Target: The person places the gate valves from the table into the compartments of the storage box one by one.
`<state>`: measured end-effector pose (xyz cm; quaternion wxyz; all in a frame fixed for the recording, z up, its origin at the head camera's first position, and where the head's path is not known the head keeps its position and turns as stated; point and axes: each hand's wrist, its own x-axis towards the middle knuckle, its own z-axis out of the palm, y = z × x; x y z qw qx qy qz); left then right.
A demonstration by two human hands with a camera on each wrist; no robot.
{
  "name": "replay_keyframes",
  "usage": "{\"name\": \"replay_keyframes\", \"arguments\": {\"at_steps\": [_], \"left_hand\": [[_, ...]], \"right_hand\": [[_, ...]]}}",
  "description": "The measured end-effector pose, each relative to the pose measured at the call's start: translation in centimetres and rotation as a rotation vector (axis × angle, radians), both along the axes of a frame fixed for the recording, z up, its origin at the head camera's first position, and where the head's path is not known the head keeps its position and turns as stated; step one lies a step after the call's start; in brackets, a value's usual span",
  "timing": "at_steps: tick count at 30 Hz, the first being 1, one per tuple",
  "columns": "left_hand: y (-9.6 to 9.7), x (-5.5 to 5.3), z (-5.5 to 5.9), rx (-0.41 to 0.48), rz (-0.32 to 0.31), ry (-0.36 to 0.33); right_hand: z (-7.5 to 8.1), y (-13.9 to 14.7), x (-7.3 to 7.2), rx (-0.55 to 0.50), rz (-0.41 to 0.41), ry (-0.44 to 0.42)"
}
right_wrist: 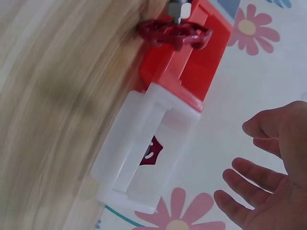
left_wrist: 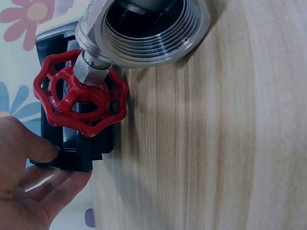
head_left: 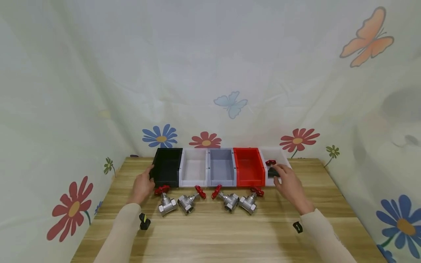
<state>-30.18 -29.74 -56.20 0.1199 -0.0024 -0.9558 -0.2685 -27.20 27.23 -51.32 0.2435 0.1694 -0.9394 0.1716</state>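
A dark red handwheel [head_left: 270,162] with cut-outs shows inside the white bin [head_left: 273,153] at the right end of the row; whatever it is fixed to is mostly hidden by the bin's wall and the fingers. A dark shape [head_left: 273,172] lies below it in the head view, too small to identify. The right hand [head_left: 290,184] is over that bin, thumb and fingers loosely spread with nothing between them; whether a fingertip touches the dark shape cannot be told. At the other end, the left hand [head_left: 143,187] pinches the glossy black bin [head_left: 167,178] by its wall, thumb above and fingers beneath. Between these stand another white bin [head_left: 193,178], a grey bin [head_left: 222,178] and a red bin [head_left: 249,178]. In front lie four silvery valves [head_left: 167,205] with red wheels; the left wrist view crops one's threaded body, whose wheel partly covers the black bin.
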Motion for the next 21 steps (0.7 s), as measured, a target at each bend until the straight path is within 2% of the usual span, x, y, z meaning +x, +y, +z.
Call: {"name": "replay_keyframes", "arguments": {"at_steps": [11, 21], "left_hand": [[0.0, 0.1, 0.0, -0.006, 0.005, 0.000], [0.3, 0.3, 0.2, -0.002, 0.003, 0.008]], "right_hand": [[0.7, -1.5, 2.2, 0.042, 0.010, -0.011], [1.7, -3.3, 3.9, 0.085, -0.007, -0.080]]}}
